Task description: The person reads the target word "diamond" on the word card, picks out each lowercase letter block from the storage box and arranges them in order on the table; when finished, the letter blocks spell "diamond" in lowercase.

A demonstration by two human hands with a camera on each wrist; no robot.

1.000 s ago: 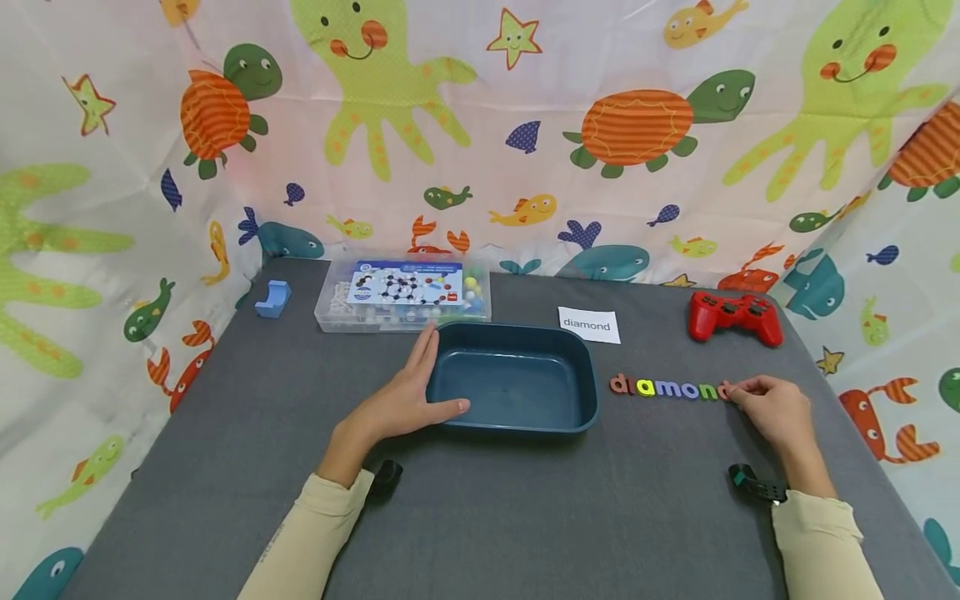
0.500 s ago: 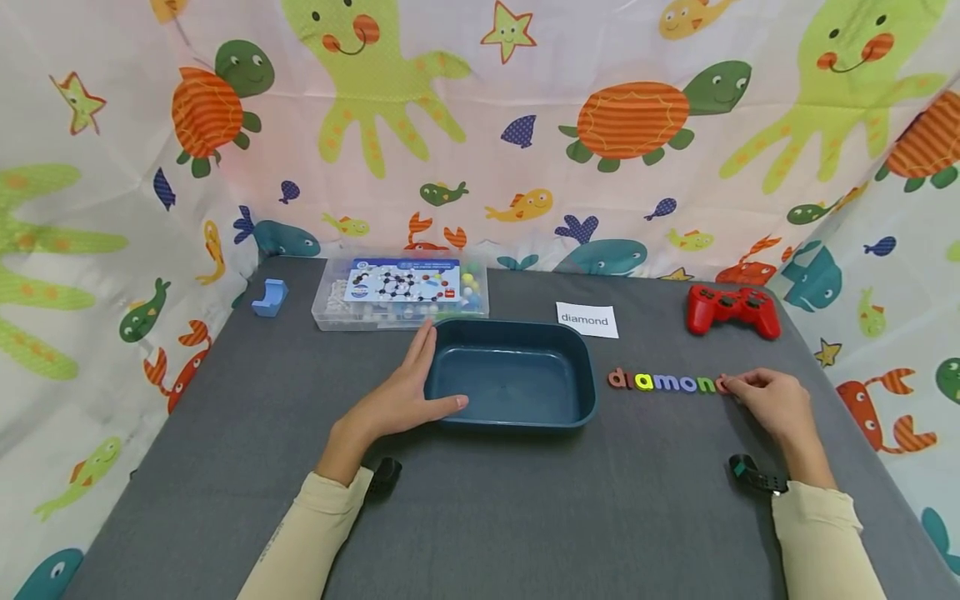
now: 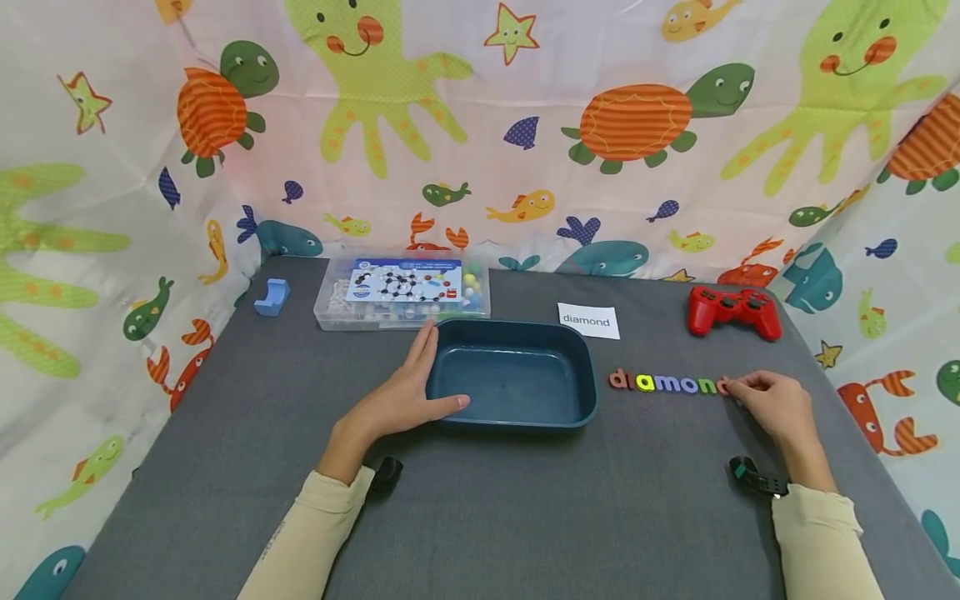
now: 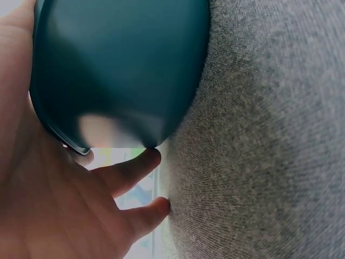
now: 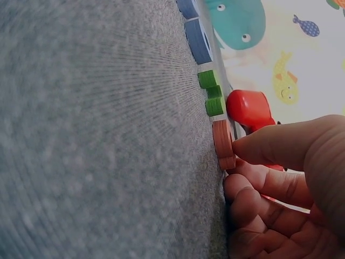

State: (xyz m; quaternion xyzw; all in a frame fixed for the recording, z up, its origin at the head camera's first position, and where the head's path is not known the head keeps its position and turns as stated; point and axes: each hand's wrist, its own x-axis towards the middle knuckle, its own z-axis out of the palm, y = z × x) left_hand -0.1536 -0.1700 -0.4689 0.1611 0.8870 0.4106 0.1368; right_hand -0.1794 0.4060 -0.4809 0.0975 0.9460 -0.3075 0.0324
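On the grey tabletop sits a dark teal rectangular tray (image 3: 510, 375). My left hand (image 3: 397, 404) lies along its left end with the fingers extended against the outer wall; the thumb reaches over the rim. In the left wrist view, two fingertips are low by the tray wall (image 4: 118, 65). To the right, a row of coloured letters reads "diamon", ending in a reddish letter (image 3: 722, 386). My right hand (image 3: 776, 408) pinches that reddish letter, partly covering it. The right wrist view has the thumb on its side (image 5: 222, 141), beside a green letter n (image 5: 211, 93).
A white card (image 3: 588, 320) printed "diamond" lies behind the letters. A red game controller (image 3: 733, 312) is at the back right. Behind the tray is a clear plastic case (image 3: 405, 315) of small pieces, with a light blue block (image 3: 272, 297) to its left.
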